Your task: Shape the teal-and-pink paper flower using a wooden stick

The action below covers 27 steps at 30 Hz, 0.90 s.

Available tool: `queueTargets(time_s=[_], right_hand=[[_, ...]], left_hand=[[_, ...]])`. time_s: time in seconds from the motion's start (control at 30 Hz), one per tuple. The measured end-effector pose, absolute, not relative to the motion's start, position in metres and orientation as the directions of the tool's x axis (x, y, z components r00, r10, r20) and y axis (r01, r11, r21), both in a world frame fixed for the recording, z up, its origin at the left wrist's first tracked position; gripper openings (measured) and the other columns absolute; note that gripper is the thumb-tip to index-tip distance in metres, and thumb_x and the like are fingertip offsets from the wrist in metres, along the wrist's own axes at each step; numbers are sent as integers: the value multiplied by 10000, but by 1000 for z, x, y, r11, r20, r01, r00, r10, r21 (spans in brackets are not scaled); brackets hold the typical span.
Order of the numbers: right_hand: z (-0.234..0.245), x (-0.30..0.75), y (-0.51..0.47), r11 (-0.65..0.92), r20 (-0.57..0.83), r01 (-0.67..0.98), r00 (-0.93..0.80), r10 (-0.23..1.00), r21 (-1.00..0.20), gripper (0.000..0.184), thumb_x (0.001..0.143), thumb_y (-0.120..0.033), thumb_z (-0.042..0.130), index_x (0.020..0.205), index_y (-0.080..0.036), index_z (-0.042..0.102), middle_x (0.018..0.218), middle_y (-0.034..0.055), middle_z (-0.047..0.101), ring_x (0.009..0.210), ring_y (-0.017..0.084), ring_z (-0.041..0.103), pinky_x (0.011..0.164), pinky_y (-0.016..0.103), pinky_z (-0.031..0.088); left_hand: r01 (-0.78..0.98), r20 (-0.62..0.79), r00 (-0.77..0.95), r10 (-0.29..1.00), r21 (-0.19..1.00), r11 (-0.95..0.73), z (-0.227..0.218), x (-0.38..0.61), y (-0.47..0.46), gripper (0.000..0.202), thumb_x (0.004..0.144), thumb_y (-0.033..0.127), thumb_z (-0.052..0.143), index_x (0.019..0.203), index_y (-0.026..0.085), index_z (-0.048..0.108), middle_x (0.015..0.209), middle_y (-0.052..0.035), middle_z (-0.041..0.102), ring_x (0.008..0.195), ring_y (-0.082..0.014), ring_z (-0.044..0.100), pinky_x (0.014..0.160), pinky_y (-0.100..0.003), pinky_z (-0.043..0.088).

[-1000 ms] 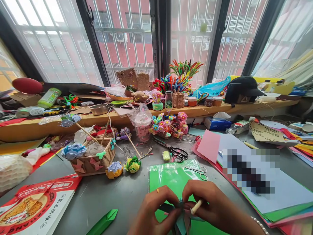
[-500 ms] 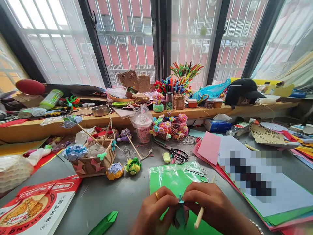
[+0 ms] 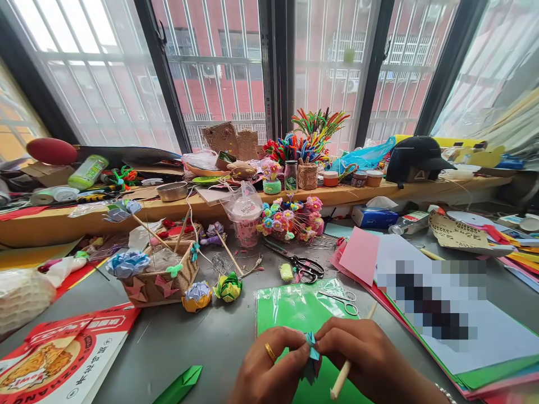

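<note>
Both my hands meet low in the middle of the view over a green sheet in a clear sleeve [image 3: 295, 308]. My left hand [image 3: 269, 367], with a gold ring, pinches a small folded blue paper piece [image 3: 311, 350]. My right hand [image 3: 366, 362] pinches the same piece from the other side. A thin wooden stick [image 3: 342, 376] runs through the right hand's fingers and points down and to the left. Most of the paper piece is hidden between the fingers.
Small silver scissors [image 3: 343, 300] and black-handled scissors [image 3: 305, 265] lie beyond the green sheet. A wicker basket [image 3: 162, 275] with paper flowers stands at the left, and a stack of coloured paper [image 3: 455, 325] at the right. A green folded strip [image 3: 179, 384] lies near the front edge. A cluttered wooden ledge [image 3: 236, 205] runs under the windows.
My hands have shifted slightly lower and the fingers have worked the blue paper piece. The stick has swung from near level to pointing down and to the left.
</note>
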State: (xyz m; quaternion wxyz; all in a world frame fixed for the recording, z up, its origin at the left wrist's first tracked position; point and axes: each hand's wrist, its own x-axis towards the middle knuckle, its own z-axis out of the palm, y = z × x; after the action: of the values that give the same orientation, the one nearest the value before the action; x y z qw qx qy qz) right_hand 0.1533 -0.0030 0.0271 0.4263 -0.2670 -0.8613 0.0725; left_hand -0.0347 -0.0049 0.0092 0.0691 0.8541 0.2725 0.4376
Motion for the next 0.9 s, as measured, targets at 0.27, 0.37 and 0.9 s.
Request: queueTargets(time_s=[0.27, 0.37, 0.9], right_hand=[[32, 149, -5, 873, 752, 414, -483, 450, -256, 261, 911, -139, 369, 737, -167, 561, 653, 15, 632, 523, 75, 542, 462, 156, 388], [31, 148, -6, 859, 740, 447, -485, 467, -249, 316, 937, -186, 330, 745, -169, 581, 658, 11, 642, 513, 75, 548, 454, 160, 394], [42, 149, -10, 838, 847, 544, -468, 250, 53, 327, 949, -175, 319, 786, -147, 601, 772, 47, 721, 543, 115, 645, 509, 210, 500]], left_hand=[[341, 760, 488, 429, 287, -895, 16, -40, 2, 186, 759, 24, 530, 858, 180, 551, 769, -17, 670, 768, -129, 638, 892, -338, 479], [352, 748, 494, 442, 293, -889, 13, -41, 1, 174, 787, 42, 506, 873, 183, 563, 778, -24, 674, 794, -137, 638, 890, -344, 483], [497, 834, 473, 284, 13, -868, 22, -37, 1, 148, 811, 82, 478, 851, 158, 598, 885, -61, 714, 962, -162, 624, 946, -335, 441]])
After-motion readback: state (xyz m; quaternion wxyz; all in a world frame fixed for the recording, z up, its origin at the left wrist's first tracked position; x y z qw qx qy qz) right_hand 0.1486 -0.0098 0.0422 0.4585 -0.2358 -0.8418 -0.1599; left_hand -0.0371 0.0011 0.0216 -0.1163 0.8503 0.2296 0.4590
